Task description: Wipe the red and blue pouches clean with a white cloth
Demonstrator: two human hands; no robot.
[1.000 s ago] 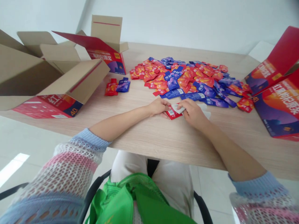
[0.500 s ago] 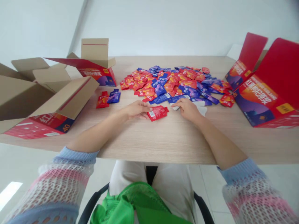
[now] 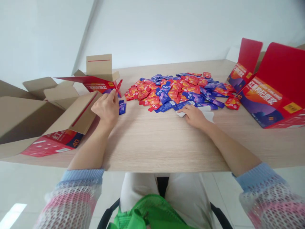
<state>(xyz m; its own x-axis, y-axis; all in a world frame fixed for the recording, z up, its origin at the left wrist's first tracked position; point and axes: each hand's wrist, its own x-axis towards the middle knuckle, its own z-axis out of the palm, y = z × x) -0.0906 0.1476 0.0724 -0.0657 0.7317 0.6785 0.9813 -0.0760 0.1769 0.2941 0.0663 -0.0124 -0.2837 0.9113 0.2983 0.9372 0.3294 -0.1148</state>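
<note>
My left hand [image 3: 107,106] pinches a red sachet [image 3: 119,85], raised above the left side of the table. Just beyond its fingers a blue sachet [image 3: 122,107] lies on the table, partly covered by the hand. My right hand [image 3: 193,115] rests on the table with its fingers closed on a white cloth [image 3: 181,114], at the near edge of a heap of red and blue sachets [image 3: 176,90]. More of the white cloth shows beyond that hand.
Open cardboard boxes stand at the left: a large one [image 3: 57,138] near the edge and a smaller red one [image 3: 97,86] behind. Two red boxes, one nearer [image 3: 269,98] and one farther [image 3: 239,74], are at the right of the wooden table [image 3: 164,143].
My left hand has moved left with the red sachet, lifting it from the middle of the table. My right hand stays at the cloth. The view has shifted slightly.
</note>
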